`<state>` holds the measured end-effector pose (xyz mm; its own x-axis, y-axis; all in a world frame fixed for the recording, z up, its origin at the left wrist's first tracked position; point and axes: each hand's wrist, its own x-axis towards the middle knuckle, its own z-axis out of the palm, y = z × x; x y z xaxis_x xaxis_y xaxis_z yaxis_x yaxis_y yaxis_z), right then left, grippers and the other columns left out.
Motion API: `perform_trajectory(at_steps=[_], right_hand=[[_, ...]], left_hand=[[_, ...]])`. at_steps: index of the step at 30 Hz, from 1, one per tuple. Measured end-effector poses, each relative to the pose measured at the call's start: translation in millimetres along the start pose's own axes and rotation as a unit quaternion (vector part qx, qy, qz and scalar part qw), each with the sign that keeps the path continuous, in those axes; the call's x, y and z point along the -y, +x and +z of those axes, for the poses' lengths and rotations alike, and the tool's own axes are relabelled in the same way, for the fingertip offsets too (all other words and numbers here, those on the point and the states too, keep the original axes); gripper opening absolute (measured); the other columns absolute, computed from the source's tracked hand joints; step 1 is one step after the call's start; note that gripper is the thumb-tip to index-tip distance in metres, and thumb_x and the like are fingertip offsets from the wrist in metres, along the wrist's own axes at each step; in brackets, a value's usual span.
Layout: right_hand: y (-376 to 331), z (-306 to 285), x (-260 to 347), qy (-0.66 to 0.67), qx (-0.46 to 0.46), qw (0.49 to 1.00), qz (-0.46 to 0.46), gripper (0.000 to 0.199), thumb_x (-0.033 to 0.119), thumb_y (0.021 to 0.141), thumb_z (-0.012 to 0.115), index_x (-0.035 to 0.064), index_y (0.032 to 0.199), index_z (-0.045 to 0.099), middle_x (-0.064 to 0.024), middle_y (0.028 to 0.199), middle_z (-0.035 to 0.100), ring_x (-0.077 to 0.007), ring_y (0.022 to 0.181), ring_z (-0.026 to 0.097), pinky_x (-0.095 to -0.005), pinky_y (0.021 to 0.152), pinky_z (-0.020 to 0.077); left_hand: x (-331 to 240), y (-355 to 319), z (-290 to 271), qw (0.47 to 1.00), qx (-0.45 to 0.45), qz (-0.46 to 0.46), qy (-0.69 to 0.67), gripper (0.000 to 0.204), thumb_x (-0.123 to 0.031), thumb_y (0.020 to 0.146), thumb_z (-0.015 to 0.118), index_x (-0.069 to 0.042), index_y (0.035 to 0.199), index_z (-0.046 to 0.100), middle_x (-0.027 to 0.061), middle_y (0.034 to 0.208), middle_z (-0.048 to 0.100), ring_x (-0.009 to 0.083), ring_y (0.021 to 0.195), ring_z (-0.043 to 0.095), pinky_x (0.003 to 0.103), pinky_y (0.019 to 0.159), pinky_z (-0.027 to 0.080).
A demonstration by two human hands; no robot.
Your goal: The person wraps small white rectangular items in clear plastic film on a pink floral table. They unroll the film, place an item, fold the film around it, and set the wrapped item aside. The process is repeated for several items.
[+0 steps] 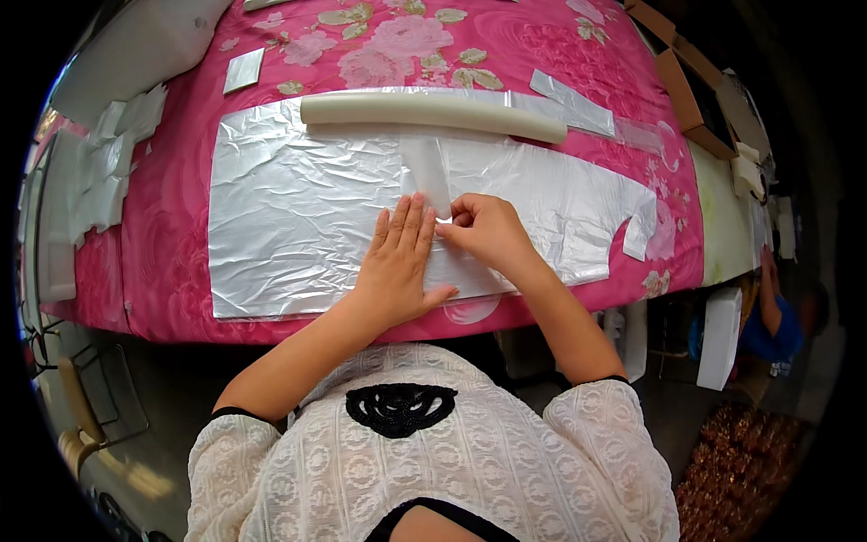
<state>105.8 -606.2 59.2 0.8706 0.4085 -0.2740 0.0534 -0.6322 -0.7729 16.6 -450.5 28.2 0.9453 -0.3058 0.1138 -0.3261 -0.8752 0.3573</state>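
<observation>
A wrinkled silver foil sheet lies on the table in front of me. My left hand rests flat on it, fingers stretched out and thumb apart. A translucent whitish strip runs from under a long cream roll toward me, ending by my left fingertips. My right hand is closed, thumb and forefinger pinching the strip's near end; the other fingers are curled. The roll lies crosswise on the far part of the foil. At the right, the foil has a cut-out edge with a curled tab.
A pink flowered cloth covers the table. Another silver piece lies far right, a small silver square far left. White folded sheets pile at the left edge. Cardboard boxes stand right; another person is beyond.
</observation>
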Motion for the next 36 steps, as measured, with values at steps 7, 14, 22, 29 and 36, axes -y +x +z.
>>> perform_trajectory(at_steps=[7, 14, 22, 29, 36], right_hand=[[-15.9, -0.1, -5.5, -0.141, -0.11, 0.974, -0.14, 0.037, 0.016, 0.071, 0.071, 0.006, 0.105, 0.063, -0.0097, 0.094, 0.063, -0.0254, 0.087, 0.06, -0.0342, 0.077, 0.0474], [7.6, -7.4, -24.5, -0.225, -0.067, 0.863, -0.447, 0.037, 0.008, 0.074, 0.063, 0.0025, 0.11, 0.059, -0.0144, 0.115, 0.057, -0.0289, 0.11, 0.052, -0.0369, 0.093, 0.0427], [27.6, -10.7, -31.0, -0.155, -0.07, 0.866, -0.471, 0.03, 0.001, 0.07, 0.059, -0.0014, 0.1, 0.06, -0.0144, 0.108, 0.061, -0.0306, 0.104, 0.055, -0.0377, 0.091, 0.0439], [32.6, -10.2, -32.7, -0.134, -0.069, 0.884, -0.443, 0.02, 0.002, 0.071, 0.061, 0.0019, 0.091, 0.062, -0.0108, 0.099, 0.063, -0.028, 0.096, 0.057, -0.0352, 0.083, 0.0473], [31.3, -5.4, -27.7, -0.112, -0.087, 0.887, -0.439, 0.017, -0.001, 0.068, 0.061, 0.0028, 0.085, 0.062, -0.0093, 0.095, 0.063, -0.0279, 0.092, 0.057, -0.0346, 0.079, 0.0482]], left_hand=[[-3.7, 2.5, -1.9, 1.0, -0.008, -0.016, -0.015, 0.101, -0.056, 0.068, 0.063, 0.008, 0.137, 0.025, 0.0255, 0.144, 0.02, 0.036, 0.137, 0.014, 0.046, 0.11, 0.012], [15.9, 13.1, -17.6, 0.997, -0.036, 0.018, -0.072, 0.09, -0.04, 0.067, 0.071, 0.009, 0.132, 0.031, 0.0242, 0.132, 0.039, 0.0355, 0.125, 0.035, 0.043, 0.103, 0.03], [13.6, 22.9, -24.7, 0.995, -0.037, 0.005, -0.097, 0.09, -0.019, 0.055, 0.075, 0.007, 0.13, 0.033, 0.0235, 0.123, 0.047, 0.0374, 0.116, 0.043, 0.041, 0.101, 0.033], [14.8, 23.9, -12.7, 0.996, -0.053, 0.006, -0.071, 0.07, -0.002, 0.06, 0.062, 0.006, 0.126, 0.041, 0.0236, 0.124, 0.047, 0.0385, 0.116, 0.043, 0.042, 0.101, 0.034], [21.5, 30.3, -14.5, 0.997, -0.059, 0.056, -0.011, 0.05, 0.007, 0.064, 0.053, 0.009, 0.114, 0.051, 0.0224, 0.118, 0.053, 0.0366, 0.109, 0.05, 0.041, 0.094, 0.041]])
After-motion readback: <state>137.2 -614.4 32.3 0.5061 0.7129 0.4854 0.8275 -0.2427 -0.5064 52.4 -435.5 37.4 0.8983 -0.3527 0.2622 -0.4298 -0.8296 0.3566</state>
